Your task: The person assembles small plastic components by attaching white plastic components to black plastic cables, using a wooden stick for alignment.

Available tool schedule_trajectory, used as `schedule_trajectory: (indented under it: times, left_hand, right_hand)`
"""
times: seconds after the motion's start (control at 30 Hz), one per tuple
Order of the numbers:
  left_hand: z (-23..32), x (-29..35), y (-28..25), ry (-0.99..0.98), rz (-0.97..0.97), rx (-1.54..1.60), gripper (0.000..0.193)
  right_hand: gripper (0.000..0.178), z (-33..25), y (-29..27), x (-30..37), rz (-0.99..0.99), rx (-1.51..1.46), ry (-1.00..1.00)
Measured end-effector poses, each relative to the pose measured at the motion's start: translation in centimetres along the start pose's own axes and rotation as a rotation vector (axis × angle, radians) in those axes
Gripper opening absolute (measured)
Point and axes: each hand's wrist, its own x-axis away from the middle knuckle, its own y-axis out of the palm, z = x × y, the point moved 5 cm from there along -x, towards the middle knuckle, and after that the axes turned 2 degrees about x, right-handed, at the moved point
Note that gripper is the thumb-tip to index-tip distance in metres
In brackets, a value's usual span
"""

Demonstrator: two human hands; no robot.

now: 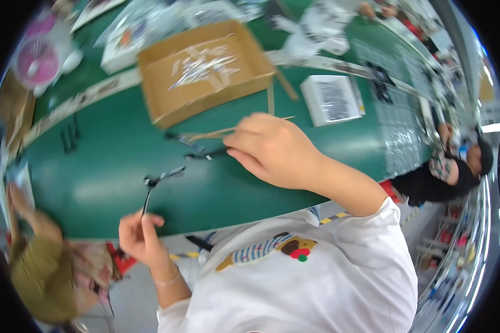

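Pinching a thin black cable (pixel 146 201) between curled fingers of the left hand (pixel 140 237). Gripping a black strip (pixel 220 152) in the tightly curled right hand (pixel 275 147), near a cardboard box (pixel 216 104).

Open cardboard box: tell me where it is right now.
In the head view, the open cardboard box stands on the green table, left of upper centre, beyond the right hand and left of the white labelled box.
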Motion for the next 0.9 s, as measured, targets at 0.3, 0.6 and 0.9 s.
schedule_trajectory:
  times: [0.3, 0.6, 0.9]
  left_hand:
    - [0.2, 0.3, 3.0, 0.165, 0.039, -0.284, 0.004]
    - [0.5, 1.1, 2.9, 0.141, 0.274, -0.445, 0.004]
    - [0.3, 0.4, 3.2, 0.164, 0.281, -0.476, 0.005]
  right_hand:
    - [0.014, 20.7, -19.0, 16.0, 0.495, 0.401, 0.812]
    - [0.032, 44.7, -23.9, 11.2, 0.517, 0.791, 1.081]
    - [0.022, 31.5, -19.4, 11.7, 0.348, 0.336, 0.619]
